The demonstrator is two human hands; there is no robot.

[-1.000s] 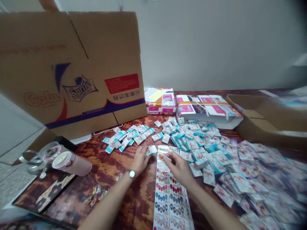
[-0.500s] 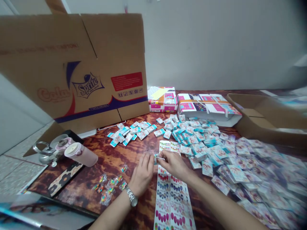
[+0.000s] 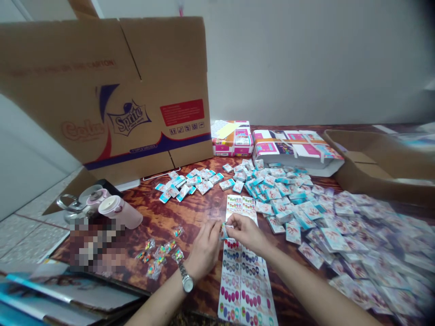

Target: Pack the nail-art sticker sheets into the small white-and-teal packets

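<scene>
head view | from above | facing forward, down | near the table (image 3: pixel 200 209) (wall (image 3: pixel 288 63) beyond)

Big cardboard box (image 3: pixel 136 90) has "Sprite" in a star-shaped logo (image 3: pixel 128 117), "Cola" in red lettering (image 3: pixel 83 129) left of that, and a faded line (image 3: pixel 103 63) up top ending in "CARTON". There's also a row of handling pictograms (image 3: pixel 186 128) under a red panel (image 3: pixel 182 112), but the panel's print is too fuzzy to read, sorry.
</scene>
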